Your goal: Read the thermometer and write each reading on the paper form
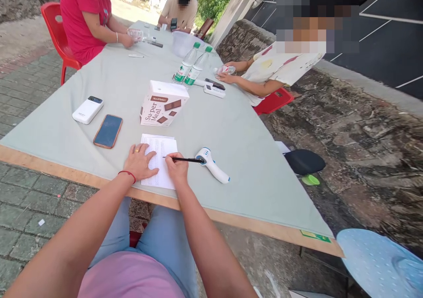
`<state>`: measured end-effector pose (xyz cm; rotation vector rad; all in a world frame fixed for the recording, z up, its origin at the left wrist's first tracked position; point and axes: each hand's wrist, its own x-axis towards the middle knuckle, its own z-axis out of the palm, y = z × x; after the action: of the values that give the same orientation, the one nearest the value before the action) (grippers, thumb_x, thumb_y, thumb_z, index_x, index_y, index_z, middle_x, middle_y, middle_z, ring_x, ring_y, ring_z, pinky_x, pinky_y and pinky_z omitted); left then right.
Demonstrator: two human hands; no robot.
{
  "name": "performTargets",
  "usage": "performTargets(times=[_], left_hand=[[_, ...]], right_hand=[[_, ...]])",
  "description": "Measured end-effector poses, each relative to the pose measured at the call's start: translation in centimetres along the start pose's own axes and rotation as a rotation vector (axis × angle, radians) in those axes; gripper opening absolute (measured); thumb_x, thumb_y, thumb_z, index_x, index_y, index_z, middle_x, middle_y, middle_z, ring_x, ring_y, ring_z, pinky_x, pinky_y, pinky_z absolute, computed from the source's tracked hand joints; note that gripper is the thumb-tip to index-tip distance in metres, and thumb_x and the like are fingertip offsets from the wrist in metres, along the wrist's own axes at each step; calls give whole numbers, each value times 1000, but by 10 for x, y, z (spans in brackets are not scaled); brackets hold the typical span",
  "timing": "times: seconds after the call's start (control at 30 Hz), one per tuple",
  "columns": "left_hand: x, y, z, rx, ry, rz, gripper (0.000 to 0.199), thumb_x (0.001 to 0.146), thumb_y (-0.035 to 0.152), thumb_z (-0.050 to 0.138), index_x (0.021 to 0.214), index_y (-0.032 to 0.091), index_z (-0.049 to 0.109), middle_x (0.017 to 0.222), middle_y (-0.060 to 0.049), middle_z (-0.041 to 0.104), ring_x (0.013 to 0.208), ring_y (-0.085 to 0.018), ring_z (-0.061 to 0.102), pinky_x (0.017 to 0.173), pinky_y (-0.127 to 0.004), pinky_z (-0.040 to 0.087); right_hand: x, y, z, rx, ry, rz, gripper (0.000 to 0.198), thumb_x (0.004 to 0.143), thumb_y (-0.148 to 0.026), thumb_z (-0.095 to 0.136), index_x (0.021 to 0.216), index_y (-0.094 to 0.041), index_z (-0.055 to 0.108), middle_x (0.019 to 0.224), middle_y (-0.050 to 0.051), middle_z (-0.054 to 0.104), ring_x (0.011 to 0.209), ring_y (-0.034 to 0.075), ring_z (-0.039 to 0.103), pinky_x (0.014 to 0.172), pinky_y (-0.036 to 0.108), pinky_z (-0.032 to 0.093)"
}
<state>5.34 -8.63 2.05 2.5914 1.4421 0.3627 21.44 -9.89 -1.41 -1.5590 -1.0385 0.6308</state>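
Observation:
Sheets of paper (159,148) with rows of small writing lie at the near edge of the table. My left hand (140,161) rests flat on their left side, fingers spread, with a ring on one finger and a red string at the wrist. Closed around a black pen (187,159), my right hand (177,168) holds the tip against the right part of the top sheet. Just right of it lies a white and blue infrared thermometer (213,165). Behind the sheets stands a white and brown "Super Meal" box (164,103).
Left of the box are a phone (108,131) and a white power bank (88,109). Two green-capped water bottles (194,67) stand behind it, near a pale basin (185,43). Three other people sit around the cloth-covered table (247,166). A blue hat (373,258) lies lower right.

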Motion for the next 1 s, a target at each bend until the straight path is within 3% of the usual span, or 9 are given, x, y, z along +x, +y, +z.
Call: performTargets(times=[1.0], left_hand=[[-1, 0, -2, 4, -18, -2, 59, 76, 52, 63, 127, 22, 59, 139, -15, 47, 132, -35, 38, 113, -54, 23]], right_hand=[[1, 8, 0, -70, -34, -6, 16, 63, -37, 52, 66, -22, 57, 59, -2, 59, 62, 18, 52, 63, 31, 43]])
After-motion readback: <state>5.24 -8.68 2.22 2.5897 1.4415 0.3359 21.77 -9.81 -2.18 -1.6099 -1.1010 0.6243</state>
